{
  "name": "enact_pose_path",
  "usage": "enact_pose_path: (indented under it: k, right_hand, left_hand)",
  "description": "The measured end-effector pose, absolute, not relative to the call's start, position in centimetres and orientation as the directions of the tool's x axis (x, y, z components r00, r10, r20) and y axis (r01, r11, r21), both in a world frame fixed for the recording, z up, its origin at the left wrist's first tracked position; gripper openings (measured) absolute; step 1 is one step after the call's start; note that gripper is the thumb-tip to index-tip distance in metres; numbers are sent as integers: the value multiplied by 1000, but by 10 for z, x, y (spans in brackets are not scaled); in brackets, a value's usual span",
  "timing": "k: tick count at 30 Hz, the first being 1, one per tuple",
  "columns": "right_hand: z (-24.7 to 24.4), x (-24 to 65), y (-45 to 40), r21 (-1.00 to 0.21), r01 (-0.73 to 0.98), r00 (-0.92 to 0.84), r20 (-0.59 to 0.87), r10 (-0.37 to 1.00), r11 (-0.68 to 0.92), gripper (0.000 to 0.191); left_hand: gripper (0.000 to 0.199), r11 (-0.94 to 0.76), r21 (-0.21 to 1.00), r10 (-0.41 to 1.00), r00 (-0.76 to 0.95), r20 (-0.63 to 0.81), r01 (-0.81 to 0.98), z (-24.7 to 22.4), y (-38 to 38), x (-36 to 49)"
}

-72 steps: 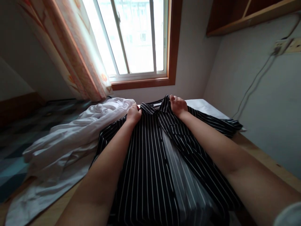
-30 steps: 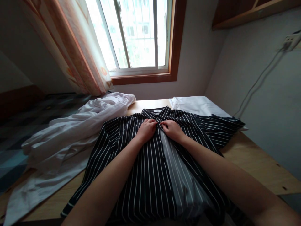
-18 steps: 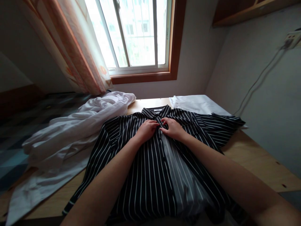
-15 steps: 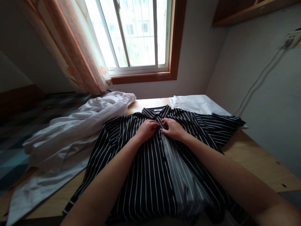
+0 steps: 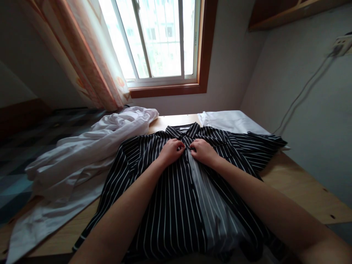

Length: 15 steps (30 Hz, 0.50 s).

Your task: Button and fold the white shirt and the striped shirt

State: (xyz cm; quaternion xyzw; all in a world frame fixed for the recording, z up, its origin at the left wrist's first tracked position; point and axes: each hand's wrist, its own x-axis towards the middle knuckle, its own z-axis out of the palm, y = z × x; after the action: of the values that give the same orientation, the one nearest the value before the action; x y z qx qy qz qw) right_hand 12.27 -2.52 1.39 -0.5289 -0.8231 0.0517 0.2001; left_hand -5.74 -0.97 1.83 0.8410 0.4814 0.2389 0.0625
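Pinching striped shirt (image 5: 172,198) just below collar (image 5: 173,131) with left hand (image 5: 171,151) and right hand (image 5: 205,151), both equally near; facing long front opening (image 5: 207,194) towards six o'clock.

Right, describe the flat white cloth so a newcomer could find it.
From the brown-framed window, come down to the pale wooden table. Near its far right corner, just beyond the black shirt with white stripes, lies the flat white cloth. It is smooth and spread, unlike the rumpled white cloth on the left.
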Motion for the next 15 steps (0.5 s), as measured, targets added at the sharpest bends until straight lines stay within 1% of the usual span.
enact_pose_path:
  k: [8,11,15]
  right_hand:
    - [13,125,-21,-300,862,-315,314,896,408,20]
    - [12,127,-17,-351,849,-283,330,901,395,19]
    - [12,128,-13,-464,801,-212,369,905,377,18]
  left_hand:
    - [7,-464,339,879,377,294,818,16,-9,-52]
    - [8,-461,335,881,378,283,822,15,-8,-51]
    - [9,-461,333,882,383,276,822,14,-7,-51]
